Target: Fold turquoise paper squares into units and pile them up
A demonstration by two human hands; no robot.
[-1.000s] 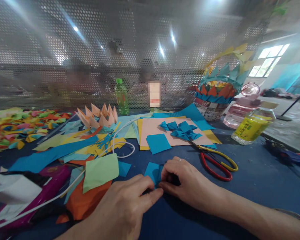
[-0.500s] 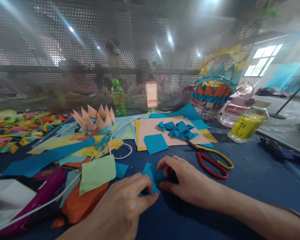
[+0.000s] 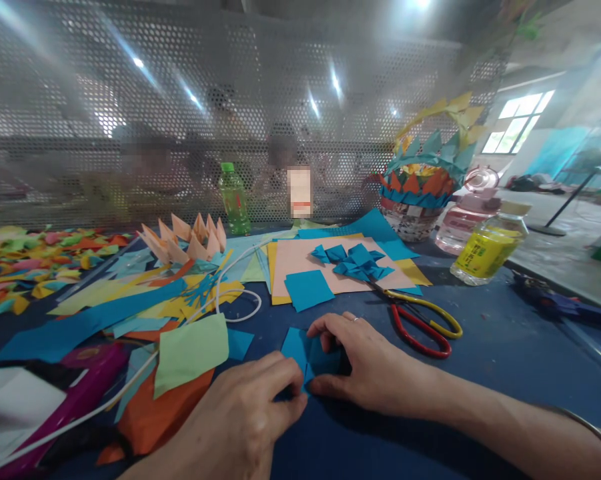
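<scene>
Where fingers [image 3: 325,325] curl, blue ppr [image 3: 293,343] btwn

A small piece of plain blue paper [image 3: 314,360] is laid on the worktop [image 3: 505,347], set at a slight angle. It is marked by a line running from far to near, with a brighter left part and a darker right part. Its near left edge is touched by the left grip [image 3: 253,407]; its right side is partly covered by the right grip [image 3: 357,357].
</scene>
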